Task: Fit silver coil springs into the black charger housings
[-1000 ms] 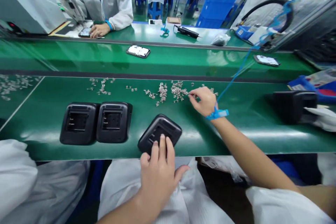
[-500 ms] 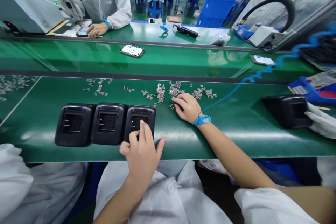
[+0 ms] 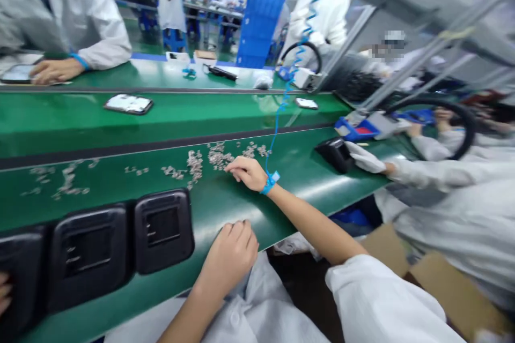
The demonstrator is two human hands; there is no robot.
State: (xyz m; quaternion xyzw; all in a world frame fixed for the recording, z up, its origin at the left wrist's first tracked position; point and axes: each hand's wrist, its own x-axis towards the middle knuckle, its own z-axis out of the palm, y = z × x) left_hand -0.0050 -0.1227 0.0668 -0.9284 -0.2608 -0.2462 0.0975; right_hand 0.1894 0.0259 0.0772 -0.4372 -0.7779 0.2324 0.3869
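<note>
At the table's front edge rests my left hand (image 3: 231, 254), fingers curled under, so anything inside is hidden. My right hand (image 3: 247, 172), with a blue wrist strap (image 3: 270, 183), has its fingers drawn together at the near side of a pile of small metal pieces (image 3: 217, 155); I cannot make out anything in them. More such pieces (image 3: 195, 166) are scattered to the left. Left of my left hand, untouched by it, lies a black frame-like housing (image 3: 164, 230) with a rectangular recess. Two similar housings (image 3: 89, 249) continue leftward.
Another person's fingers (image 3: 4, 292) touch the leftmost housing. On the right, a gloved hand (image 3: 364, 158) is at a black housing (image 3: 336, 154) near a blue bin (image 3: 356, 128). White-faced devices (image 3: 129, 103) lie on the green strip beyond. A coiled blue cord (image 3: 287, 86) runs to my wrist strap.
The view has turned right. My left hand has left the nearest housing and its fingers have curled. My right hand stays by the metal pieces. Another person's fingers now show at the far left.
</note>
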